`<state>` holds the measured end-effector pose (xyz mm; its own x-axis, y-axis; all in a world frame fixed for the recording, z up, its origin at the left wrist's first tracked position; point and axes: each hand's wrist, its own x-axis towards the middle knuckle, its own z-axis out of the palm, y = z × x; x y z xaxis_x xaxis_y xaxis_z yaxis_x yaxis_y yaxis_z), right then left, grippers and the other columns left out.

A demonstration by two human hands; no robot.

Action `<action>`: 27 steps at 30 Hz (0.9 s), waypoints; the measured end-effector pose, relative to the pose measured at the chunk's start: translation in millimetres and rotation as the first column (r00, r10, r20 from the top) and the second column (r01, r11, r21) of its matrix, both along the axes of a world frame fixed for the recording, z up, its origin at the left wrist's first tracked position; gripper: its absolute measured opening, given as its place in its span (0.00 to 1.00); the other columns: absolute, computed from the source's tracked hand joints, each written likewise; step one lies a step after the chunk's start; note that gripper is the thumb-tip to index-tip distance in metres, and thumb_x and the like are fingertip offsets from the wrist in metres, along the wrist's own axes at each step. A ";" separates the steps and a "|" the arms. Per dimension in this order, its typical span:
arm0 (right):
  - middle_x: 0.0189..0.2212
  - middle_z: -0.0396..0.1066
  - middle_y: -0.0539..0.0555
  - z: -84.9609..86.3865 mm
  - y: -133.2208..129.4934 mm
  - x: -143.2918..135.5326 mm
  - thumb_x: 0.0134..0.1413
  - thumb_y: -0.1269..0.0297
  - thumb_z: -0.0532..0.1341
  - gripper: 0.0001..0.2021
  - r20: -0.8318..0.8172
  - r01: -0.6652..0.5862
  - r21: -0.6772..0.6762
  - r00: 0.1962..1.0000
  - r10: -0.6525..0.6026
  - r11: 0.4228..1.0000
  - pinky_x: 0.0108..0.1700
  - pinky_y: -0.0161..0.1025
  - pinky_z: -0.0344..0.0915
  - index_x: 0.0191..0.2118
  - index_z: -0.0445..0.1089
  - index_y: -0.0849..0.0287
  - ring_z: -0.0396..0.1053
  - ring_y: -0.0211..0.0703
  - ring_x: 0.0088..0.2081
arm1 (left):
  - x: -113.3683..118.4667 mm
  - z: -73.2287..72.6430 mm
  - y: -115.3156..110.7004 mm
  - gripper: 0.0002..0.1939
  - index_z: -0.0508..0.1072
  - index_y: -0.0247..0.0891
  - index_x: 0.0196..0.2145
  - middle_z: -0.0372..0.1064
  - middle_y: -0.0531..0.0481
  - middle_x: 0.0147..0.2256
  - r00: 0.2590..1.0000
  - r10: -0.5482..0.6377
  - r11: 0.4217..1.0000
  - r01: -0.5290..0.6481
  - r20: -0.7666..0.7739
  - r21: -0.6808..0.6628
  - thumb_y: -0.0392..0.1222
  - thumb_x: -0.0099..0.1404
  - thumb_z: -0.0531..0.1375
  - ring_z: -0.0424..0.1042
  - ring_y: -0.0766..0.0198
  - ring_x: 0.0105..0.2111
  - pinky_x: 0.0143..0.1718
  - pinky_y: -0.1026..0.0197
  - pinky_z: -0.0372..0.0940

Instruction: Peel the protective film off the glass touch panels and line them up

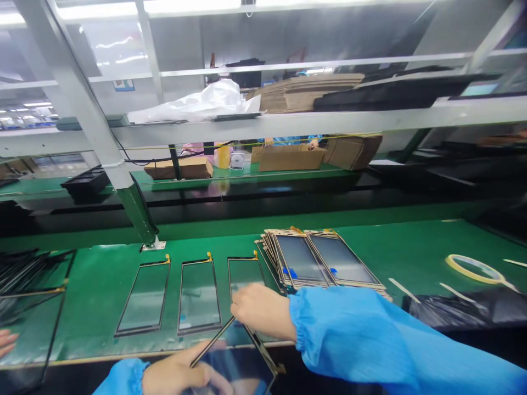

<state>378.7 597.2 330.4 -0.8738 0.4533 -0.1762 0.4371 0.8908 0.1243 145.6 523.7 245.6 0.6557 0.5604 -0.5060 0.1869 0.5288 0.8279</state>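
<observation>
A clear, dark-framed glass panel (pixel 242 365) is tilted at the table's front edge. My left hand (pixel 185 370) grips its left side, thumb on the near face and fingers showing through behind. Closed at the panel's top corner is my right hand (pixel 261 311); its fingertips are partly hidden. Beyond my hands, similar framed panels lie on the green mat: one at the left (pixel 144 299), one in the middle (pixel 200 296) and one (pixel 246 270) partly covered by my right hand. Stacked framed panels with blue tabs (pixel 300 258) lie right of them.
A roll of yellowish tape (pixel 473 269) and black plastic (pixel 461 310) lie at the right. Another person's fingers (pixel 6 343) show at the left edge beside dark panels (pixel 31 312). A post (pixel 138 211) rises behind; a person's hands touch a cardboard box (pixel 290 158) across the bench.
</observation>
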 end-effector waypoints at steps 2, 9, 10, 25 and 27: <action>0.29 0.72 0.56 -8.7 -3.5 -0.5 0.58 0.75 0.58 0.05 0.011 -0.032 0.046 0.999 0.032 0.998 0.23 0.38 0.53 0.32 0.70 0.64 0.71 0.45 0.31 | 1.0 0.0 3.9 0.28 0.63 0.53 0.58 0.76 0.49 0.43 1.000 -0.029 0.999 0.029 -0.003 -0.034 0.53 0.61 0.59 0.76 0.50 0.42 0.40 0.52 0.67; 0.25 0.67 0.56 -21.2 -7.1 3.2 0.58 0.73 0.56 0.06 -0.006 -0.113 0.280 0.993 0.119 0.953 0.26 0.40 0.50 0.29 0.66 0.63 0.66 0.45 0.27 | 5.9 11.0 15.7 0.34 0.57 0.37 0.61 0.73 0.34 0.47 0.986 -0.003 0.961 0.050 0.169 -0.273 0.40 0.58 0.62 0.73 0.46 0.46 0.42 0.48 0.69; 0.24 0.66 0.55 -20.7 -6.8 4.3 0.58 0.74 0.55 0.07 -0.021 -0.110 0.305 0.992 0.122 0.946 0.26 0.41 0.50 0.29 0.66 0.63 0.66 0.45 0.27 | 6.2 14.4 16.2 0.34 0.56 0.36 0.61 0.72 0.33 0.47 0.983 0.009 0.959 0.043 0.184 -0.280 0.40 0.59 0.61 0.73 0.47 0.47 0.43 0.49 0.69; 0.27 0.70 0.51 -2.1 -84.2 156.4 0.59 0.65 0.56 0.06 -0.825 0.627 0.032 0.456 -0.333 0.778 0.34 0.37 0.61 0.35 0.70 0.54 0.67 0.40 0.29 | 26.6 51.3 42.1 0.27 0.59 0.38 0.61 0.62 0.39 0.58 0.827 0.545 0.832 -0.511 0.141 -0.215 0.37 0.65 0.57 0.70 0.54 0.51 0.42 0.62 0.72; 0.28 0.71 0.53 -20.8 -116.2 196.9 0.56 0.60 0.58 0.06 -0.897 0.864 -0.139 0.098 -0.431 0.485 0.35 0.39 0.64 0.34 0.70 0.55 0.68 0.44 0.29 | 32.3 55.2 47.8 0.28 0.59 0.40 0.61 0.62 0.41 0.58 0.789 0.598 0.799 -0.572 0.140 -0.187 0.34 0.64 0.57 0.71 0.57 0.50 0.44 0.63 0.71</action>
